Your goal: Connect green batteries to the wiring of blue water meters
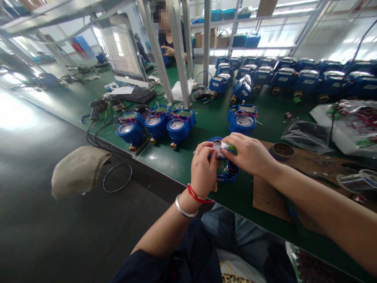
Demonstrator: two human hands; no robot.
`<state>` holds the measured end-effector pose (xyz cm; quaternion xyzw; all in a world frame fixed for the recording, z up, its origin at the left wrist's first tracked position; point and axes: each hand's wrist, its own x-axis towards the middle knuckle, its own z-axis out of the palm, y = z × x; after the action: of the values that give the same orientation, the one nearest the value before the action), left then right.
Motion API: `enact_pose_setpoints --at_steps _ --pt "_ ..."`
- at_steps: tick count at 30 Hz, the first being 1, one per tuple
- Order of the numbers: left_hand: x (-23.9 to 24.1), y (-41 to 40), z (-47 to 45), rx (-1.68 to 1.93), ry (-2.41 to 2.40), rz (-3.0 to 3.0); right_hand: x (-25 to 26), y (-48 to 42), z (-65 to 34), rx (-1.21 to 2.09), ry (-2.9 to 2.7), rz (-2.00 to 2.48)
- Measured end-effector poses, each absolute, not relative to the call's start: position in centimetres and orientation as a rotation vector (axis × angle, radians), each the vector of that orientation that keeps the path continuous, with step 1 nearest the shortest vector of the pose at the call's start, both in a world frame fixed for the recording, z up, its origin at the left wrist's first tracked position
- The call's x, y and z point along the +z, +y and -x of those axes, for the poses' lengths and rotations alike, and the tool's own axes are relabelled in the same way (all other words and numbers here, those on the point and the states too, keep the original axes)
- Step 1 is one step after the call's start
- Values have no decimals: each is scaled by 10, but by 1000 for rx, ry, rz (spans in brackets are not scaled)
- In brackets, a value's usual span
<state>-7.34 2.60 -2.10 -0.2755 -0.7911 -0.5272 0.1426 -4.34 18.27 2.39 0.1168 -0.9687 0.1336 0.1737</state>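
At the front edge of the green bench (165,163) sits an opened blue water meter (228,177), its circuit board and an inner cavity showing. My left hand (203,169) is closed, its thumb and fingers bent around the meter's dial side. My right hand (249,153) pinches a small green and white piece (231,147) over the dial; its exact kind is hard to make out. The fingertips of both hands nearly meet and hide part of the dial. Just behind stands another open meter (243,122) with loose coloured wires.
Several wired meters (178,127) stand to the left, and rows of closed meters (284,78) line the back right. A solder spool (350,181), a round tin (282,151) and cardboard (268,196) lie right. Metal posts (179,51), a monitor (122,49) and a person (169,39) are beyond.
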Motion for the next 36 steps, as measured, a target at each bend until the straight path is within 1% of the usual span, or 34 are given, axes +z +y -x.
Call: enact_pose_setpoints --at_steps 5,14,18,20,23,28,36 --pt "-21 26 73 -1508 -2280 798 22 186 43 394 -2766 -347" --pt "-22 26 74 -1511 -2283 790 28 190 45 574 -2802 -419" --pt "-21 26 73 -1515 -2292 787 33 207 41 712 -2819 -239" --pt "-21 26 73 -1504 -2297 794 32 214 37 749 -2812 -108" --pt "-20 26 73 -1487 -2307 795 25 216 33 777 -2800 -36" --pt "-20 26 73 -1465 -2317 783 8 204 33 762 -2762 -90" --pt "-21 26 73 -1458 -2312 783 -4 196 38 600 -2710 -184"
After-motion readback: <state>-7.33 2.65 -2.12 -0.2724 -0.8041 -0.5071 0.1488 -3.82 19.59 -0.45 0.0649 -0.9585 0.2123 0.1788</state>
